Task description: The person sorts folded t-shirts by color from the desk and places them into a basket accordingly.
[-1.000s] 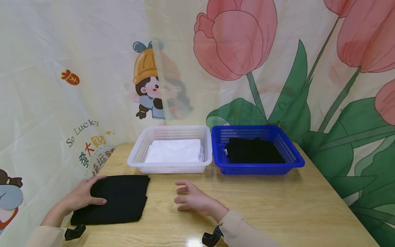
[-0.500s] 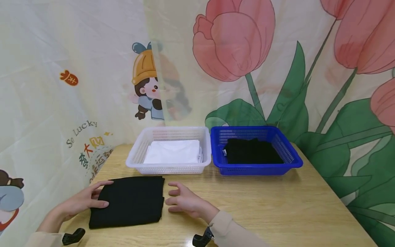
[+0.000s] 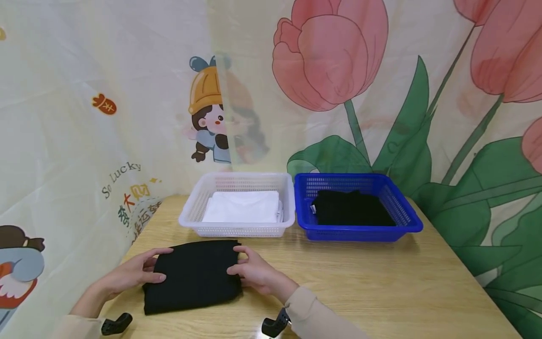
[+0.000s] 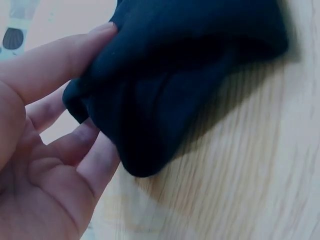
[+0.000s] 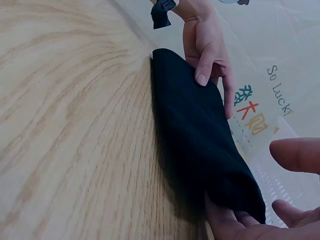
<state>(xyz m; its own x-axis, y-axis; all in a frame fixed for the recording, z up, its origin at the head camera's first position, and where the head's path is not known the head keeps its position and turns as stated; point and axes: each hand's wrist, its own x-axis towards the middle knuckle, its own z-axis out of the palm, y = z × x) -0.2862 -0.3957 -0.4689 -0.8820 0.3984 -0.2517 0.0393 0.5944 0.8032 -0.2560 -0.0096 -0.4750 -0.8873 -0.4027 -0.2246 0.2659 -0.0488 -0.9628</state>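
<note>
A folded black cloth [image 3: 192, 278] lies on the wooden table in front of the white basket, with its left end slightly raised. My left hand [image 3: 133, 275] pinches that end, thumb on top and other fingers beneath, as the left wrist view shows. At the cloth's right end is my right hand [image 3: 258, 273], its thumb over the upper face. In the right wrist view, fingers [image 5: 222, 220] of that hand tuck under the edge, while two other digits stand apart from the fabric. The underside of the cloth is mostly hidden.
Behind the cloth stands a white plastic basket [image 3: 199, 229] with folded white cloth [image 3: 243, 207] in it. Against its right side is a blue basket [image 3: 355, 234] holding folded black fabric [image 3: 353, 209]. A printed curtain [image 3: 152, 56] hangs behind the wooden table [image 3: 360, 287].
The black cloth has slid right along the table with my left hand. My right hand, earlier apart from it, now meets its right edge with fingers around it.
</note>
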